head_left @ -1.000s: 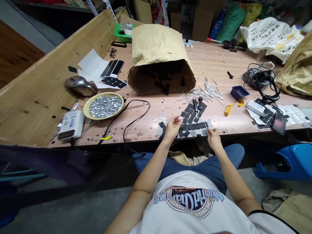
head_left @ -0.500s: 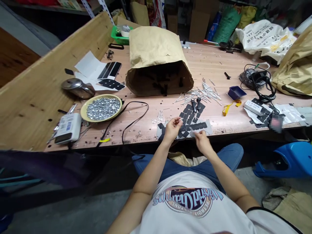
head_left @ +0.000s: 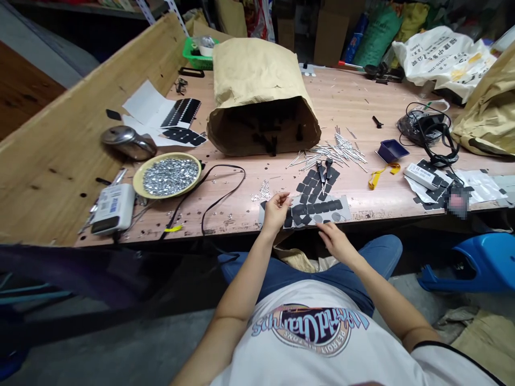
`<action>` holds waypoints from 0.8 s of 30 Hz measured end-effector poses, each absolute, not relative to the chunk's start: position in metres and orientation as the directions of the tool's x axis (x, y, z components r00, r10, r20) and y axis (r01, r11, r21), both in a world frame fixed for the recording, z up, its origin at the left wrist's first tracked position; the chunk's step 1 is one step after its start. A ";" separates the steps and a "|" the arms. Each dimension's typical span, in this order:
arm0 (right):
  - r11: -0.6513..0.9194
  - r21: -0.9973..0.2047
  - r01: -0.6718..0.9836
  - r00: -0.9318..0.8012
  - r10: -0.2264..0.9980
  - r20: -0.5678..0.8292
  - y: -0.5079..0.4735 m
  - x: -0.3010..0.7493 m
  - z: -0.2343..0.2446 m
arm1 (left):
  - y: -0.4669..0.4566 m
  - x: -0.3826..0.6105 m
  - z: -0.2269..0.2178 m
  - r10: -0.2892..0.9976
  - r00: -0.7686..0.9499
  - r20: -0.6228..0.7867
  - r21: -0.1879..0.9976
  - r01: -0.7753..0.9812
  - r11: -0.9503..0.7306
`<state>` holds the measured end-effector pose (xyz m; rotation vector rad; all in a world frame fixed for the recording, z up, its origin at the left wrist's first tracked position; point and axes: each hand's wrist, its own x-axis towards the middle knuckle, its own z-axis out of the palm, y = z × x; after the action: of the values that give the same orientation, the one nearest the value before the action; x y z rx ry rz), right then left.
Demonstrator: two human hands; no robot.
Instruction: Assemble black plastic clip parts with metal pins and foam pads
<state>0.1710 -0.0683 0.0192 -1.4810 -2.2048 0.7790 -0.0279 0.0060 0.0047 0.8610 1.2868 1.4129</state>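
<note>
My left hand [head_left: 276, 213] is over the left part of a grey sheet [head_left: 344, 209] at the table's front edge. Its thumb and fingertips come together, and whatever they may pinch is too small to make out. My right hand [head_left: 335, 239] is at the sheet's front edge, its fingers stretched out and apart, with nothing visible in them. Rows of black rounded-square pads [head_left: 322, 208] lie on the sheet, and more loose pads [head_left: 309, 185] spread behind it. On those pads rest two small black parts [head_left: 321, 170], one with a thin metal pin.
Metal pins [head_left: 341, 153] lie scattered before an open paper sack [head_left: 257, 69] holding black parts. A yellow bowl of small metal pieces [head_left: 171, 177] stands left, near a white box [head_left: 113, 208]. Small silvery bits [head_left: 263, 189] lie left of the pads. A blue tray [head_left: 392, 151] sits right.
My left hand has shifted slightly left over the sheet. My right hand's fingers have gone from a pinch to stretched out, slightly lower at the sheet's front edge.
</note>
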 end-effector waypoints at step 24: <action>0.151 -0.966 0.210 -0.302 0.950 0.083 -0.078 0.147 0.018 | -0.026 -0.004 0.028 0.987 0.071 -0.146 0.949 -0.272 0.160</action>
<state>0.1471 -0.0782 0.0179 -1.1315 -1.6573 1.2105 -0.0037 -0.0259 0.0275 0.9155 1.0370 1.1803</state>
